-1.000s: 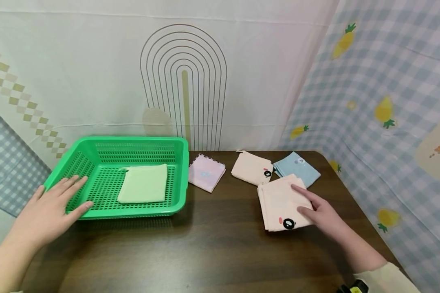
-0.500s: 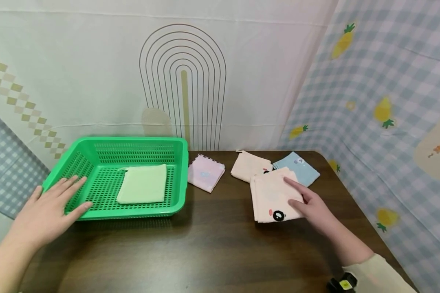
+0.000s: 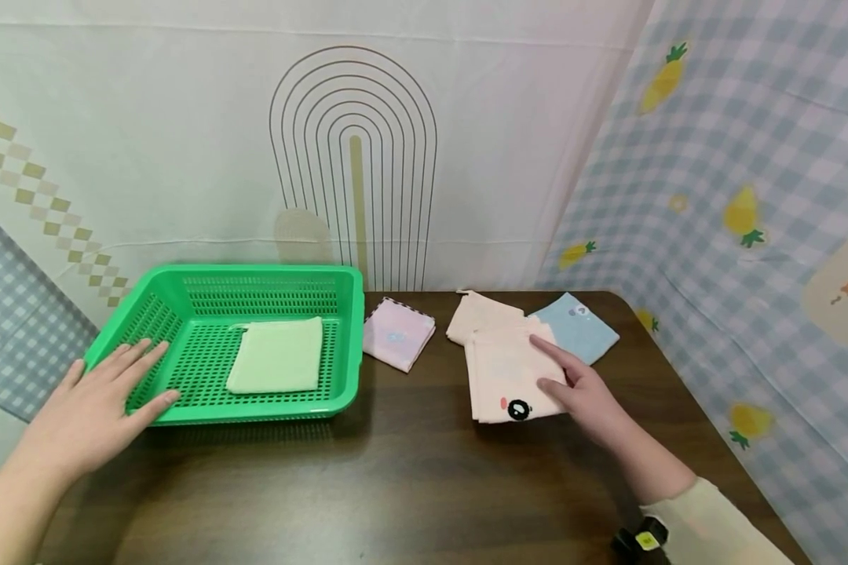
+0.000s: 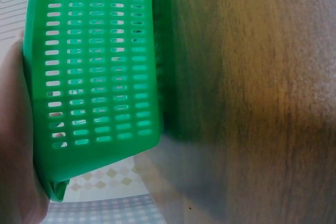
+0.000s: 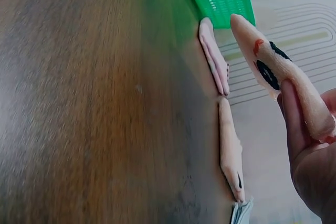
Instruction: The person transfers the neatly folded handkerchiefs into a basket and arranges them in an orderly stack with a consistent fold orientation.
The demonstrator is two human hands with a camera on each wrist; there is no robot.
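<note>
My right hand [image 3: 585, 399] pinches a folded pale pink cloth [image 3: 510, 369] with a black eye pattern between thumb and fingers. In the right wrist view that cloth [image 5: 294, 80] is held clear of the table, the hand [image 5: 315, 161] at its lower end. My left hand [image 3: 88, 412] rests with spread, fairly straight fingers over the near left rim of the green basket [image 3: 254, 410]. A folded light green cloth [image 3: 277, 357] lies inside the basket. From the left wrist, the hand [image 4: 16, 145] shows beside the basket wall [image 4: 100, 158].
Along the table's back edge lie a folded lilac cloth [image 3: 398, 336], another pale pink cloth [image 3: 482, 314], partly covered in view by the held one, and a blue cloth [image 3: 581, 333]. Behind the dark wooden table [image 3: 367, 486] hangs a white curtain [image 3: 495, 157]; a checked one [image 3: 685, 275] hangs on the right.
My right hand has moved left and slightly back with the pink cloth, which now overlaps the other pink cloth in the head view. My left hand has stayed on the basket.
</note>
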